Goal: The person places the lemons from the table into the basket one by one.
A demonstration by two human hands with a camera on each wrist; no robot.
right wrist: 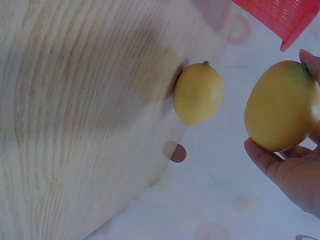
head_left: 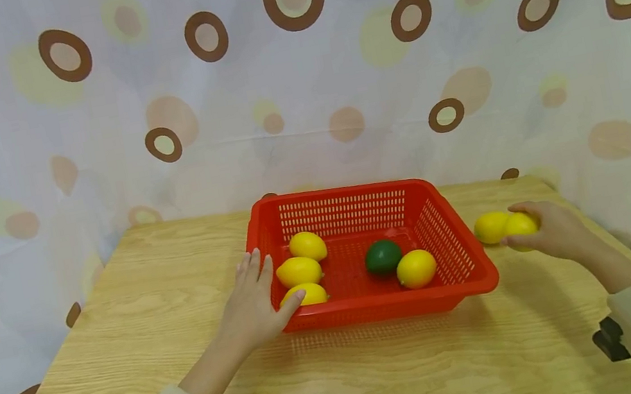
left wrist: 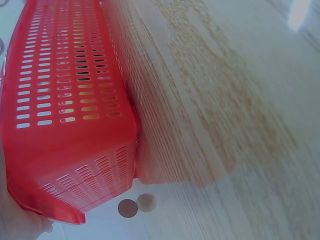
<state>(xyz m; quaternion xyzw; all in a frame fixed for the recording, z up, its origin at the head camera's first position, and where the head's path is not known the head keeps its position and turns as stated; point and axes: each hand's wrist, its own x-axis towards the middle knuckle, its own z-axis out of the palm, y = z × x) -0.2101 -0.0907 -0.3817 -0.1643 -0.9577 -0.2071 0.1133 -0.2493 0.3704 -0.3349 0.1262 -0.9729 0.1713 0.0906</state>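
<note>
A red plastic basket (head_left: 373, 308) with slotted sides stands on the wooden table. My left hand (head_left: 253, 304) rests on its left front corner, fingers spread along the left rim and thumb over the front. In the left wrist view, part of that hand (left wrist: 22, 222) touches the basket's rim (left wrist: 60, 212). To the right of the basket, my right hand (head_left: 555, 228) holds a yellow lemon (right wrist: 280, 105) between thumb and fingers, raised off the table. Another lemon (right wrist: 198, 94) lies on the table just behind it.
Inside the basket, three lemons (head_left: 299, 272) lie along the left side. A dark green round fruit (head_left: 383, 257) and one more lemon (head_left: 417, 269) sit towards the right. A patterned curtain (head_left: 296, 87) hangs behind the table (head_left: 149, 367).
</note>
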